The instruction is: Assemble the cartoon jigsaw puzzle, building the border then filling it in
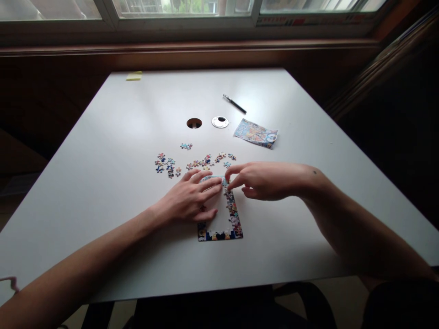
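Observation:
A jigsaw puzzle (234,211) lies on the white table, its border joined into a rectangular frame around a bare middle. My left hand (195,196) rests flat with its fingers apart, covering the puzzle's left side and part of its top. At the top right corner, my right hand (255,180) has its thumb and forefinger bent close together on a puzzle piece (225,182) at the border. The fingertips partly hide that piece. Just beyond the hands, several loose puzzle pieces (206,160) are scattered, with another group (170,171) to the left.
A creased picture sheet (256,133) lies at the right, with a pen (235,104) behind it. A round hole (194,123) opens in the table (137,119) beside a silver cover (220,122). A yellow sticky note (134,76) is near the far left edge.

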Available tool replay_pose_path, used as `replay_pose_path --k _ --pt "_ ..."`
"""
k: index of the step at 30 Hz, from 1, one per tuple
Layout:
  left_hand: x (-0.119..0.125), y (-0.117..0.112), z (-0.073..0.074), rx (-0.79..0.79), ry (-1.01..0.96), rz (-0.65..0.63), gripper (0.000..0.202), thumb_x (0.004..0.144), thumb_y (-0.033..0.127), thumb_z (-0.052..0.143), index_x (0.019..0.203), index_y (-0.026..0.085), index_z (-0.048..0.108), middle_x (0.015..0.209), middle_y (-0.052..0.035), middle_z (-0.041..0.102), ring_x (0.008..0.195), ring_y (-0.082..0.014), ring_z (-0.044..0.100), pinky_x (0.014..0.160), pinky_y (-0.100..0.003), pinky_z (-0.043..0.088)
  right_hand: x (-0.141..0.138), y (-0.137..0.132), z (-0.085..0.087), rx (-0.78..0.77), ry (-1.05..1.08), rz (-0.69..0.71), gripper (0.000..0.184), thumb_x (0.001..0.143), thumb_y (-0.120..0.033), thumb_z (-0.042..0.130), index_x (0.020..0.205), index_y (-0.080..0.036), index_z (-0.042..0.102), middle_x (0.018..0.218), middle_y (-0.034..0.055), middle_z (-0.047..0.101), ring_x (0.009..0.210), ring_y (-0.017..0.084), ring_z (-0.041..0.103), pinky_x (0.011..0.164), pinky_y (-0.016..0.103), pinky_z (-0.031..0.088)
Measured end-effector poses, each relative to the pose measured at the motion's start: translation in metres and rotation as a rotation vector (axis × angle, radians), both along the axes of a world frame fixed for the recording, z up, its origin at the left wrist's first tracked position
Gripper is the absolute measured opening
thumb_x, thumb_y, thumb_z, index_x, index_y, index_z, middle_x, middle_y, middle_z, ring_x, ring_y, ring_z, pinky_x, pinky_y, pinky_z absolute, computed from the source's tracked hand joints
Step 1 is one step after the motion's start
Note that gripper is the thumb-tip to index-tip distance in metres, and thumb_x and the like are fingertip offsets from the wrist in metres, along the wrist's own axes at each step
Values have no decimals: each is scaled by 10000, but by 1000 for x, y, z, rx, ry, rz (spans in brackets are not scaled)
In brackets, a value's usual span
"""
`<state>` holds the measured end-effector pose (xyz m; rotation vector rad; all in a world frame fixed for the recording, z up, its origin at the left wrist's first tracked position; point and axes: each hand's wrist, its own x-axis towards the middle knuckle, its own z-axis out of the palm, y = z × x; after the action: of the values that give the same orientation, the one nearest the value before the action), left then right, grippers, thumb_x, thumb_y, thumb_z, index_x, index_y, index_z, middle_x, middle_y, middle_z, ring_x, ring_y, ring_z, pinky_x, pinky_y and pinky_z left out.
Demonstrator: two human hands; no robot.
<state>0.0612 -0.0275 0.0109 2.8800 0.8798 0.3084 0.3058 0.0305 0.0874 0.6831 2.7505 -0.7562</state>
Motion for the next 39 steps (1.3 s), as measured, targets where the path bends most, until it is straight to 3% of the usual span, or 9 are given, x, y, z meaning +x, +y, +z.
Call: replay_pose_path --k 3,7,12,18,22,29,34,36,39 --pt "0 0 -2 3 -10 4 558 949 480 480 1423 187 502 1507 -79 516 1393 -340 406 1168 -508 249 0 8 -3 37 87 -67 377 804 -88 555 1093 -238 747 1097 43 730 944 188 659 843 317 478" --pt "-2 0 -4 -4 -18 2 573 941 486 482 1425 180 498 1513 -78 508 1389 -338 410 1164 -498 254 5 16 -17 115 122 -361 168 869 -254 584 958 -193 713 830 33 720 668 138 595 647 278 421" --pt "-3 1 -6 -14 -35 -2 585 938 490 481 1434 180 494 1522 -83 497 1381 -339 415 1158 -499 266 12 9 -47 -10 154 -459 244 886 -435 619 860 -195 652 767 14 683 639 123 558 591 255 372" --pt "-3 2 -7 -32 -26 -7 599 945 504 470 1442 171 487 1535 -89 482 1385 -340 408 1144 -502 276 4 7 -57 -25 153 -593 171 825 -362 687 798 -201 636 697 -19 645 608 110 524 577 249 340" --pt "-2 3 -5 -44 -23 -3 603 938 505 485 1434 164 491 1527 -96 489 1388 -344 409 1135 -508 288 0 11 -56 -92 155 -608 147 799 -328 704 791 -200 634 681 -25 640 592 107 525 563 244 338" --pt "-4 4 -8 -48 -75 -28 599 928 455 514 1437 142 473 1515 -132 495 1397 -311 438 1168 -477 296 3 12 -61 -44 195 -537 124 833 -332 672 837 -210 658 715 -24 665 605 101 536 584 241 326" --pt "-6 5 -5 -127 -168 -29 592 909 350 535 1469 197 413 1516 -117 494 1414 -293 439 1187 -490 310 2 7 -60 8 261 -496 92 849 -292 632 895 -215 652 709 -30 645 610 99 525 584 236 316" --pt "-9 6 -1 -169 -285 18 545 900 299 540 1426 203 435 1468 -118 532 1379 -277 474 1152 -471 380 1 5 -60 28 285 -502 92 863 -279 608 907 -211 652 710 -26 632 611 101 517 583 239 318" --pt "-15 3 5 -145 -478 192 353 900 250 534 1250 206 532 1275 -113 619 1227 -261 567 1049 -452 481 3 0 -61 28 362 -539 124 913 -273 544 925 -191 637 706 -14 606 608 107 509 594 249 355"
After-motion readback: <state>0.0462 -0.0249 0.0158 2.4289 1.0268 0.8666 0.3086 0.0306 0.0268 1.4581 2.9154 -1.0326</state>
